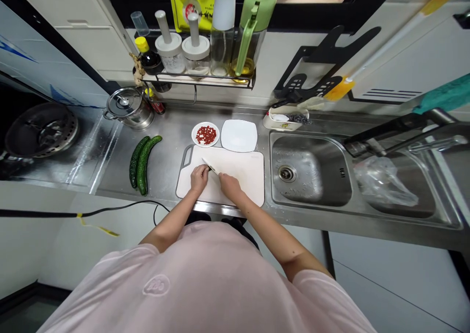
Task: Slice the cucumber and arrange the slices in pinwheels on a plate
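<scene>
A knife (206,163) points up and to the left over the white cutting board (246,178), its handle wrapped in my right hand (230,186). Close by the blade, my left hand (199,178) is closed with its fingers bent. A small dark bit shows at its fingertips, too small to name. Behind the board stand a white plate of chopped red pieces (206,135) and a bare white square plate (239,135). Two green cucumbers (145,164) lie side by side on the steel counter to the left.
A lidded steel pot (129,108) and a wok (40,130) on the stove are at left. To the right is a steel sink (312,171), with a plastic bag (384,180) in its second basin. Above hangs a rack (205,80) of seasoning jars and bottles.
</scene>
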`<state>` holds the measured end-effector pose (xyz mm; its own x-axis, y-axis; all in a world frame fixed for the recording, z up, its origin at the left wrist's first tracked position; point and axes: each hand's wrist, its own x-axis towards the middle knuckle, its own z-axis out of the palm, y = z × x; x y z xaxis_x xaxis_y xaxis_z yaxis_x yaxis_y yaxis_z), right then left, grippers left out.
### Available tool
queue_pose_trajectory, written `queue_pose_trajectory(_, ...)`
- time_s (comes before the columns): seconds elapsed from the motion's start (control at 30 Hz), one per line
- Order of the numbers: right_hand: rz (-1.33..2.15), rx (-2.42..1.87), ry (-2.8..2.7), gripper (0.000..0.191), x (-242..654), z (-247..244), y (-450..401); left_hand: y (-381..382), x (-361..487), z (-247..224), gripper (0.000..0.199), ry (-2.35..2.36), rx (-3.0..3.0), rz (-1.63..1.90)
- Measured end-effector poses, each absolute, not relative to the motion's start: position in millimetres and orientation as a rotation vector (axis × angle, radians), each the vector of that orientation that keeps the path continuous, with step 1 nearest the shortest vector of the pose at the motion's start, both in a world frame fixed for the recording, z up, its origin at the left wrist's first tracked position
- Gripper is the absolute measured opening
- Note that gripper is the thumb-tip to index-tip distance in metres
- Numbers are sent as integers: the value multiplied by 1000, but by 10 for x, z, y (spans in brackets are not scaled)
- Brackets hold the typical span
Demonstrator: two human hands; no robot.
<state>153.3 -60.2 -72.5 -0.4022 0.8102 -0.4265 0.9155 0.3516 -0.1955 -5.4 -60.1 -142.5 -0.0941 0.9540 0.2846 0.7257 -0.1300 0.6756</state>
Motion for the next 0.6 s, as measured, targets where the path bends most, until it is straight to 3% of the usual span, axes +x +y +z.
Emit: queue_pose_trajectory(0.6,-609,1570,2366,26,1551,-727,-620,-606,-61,-1448,22,1863,1837,1034)
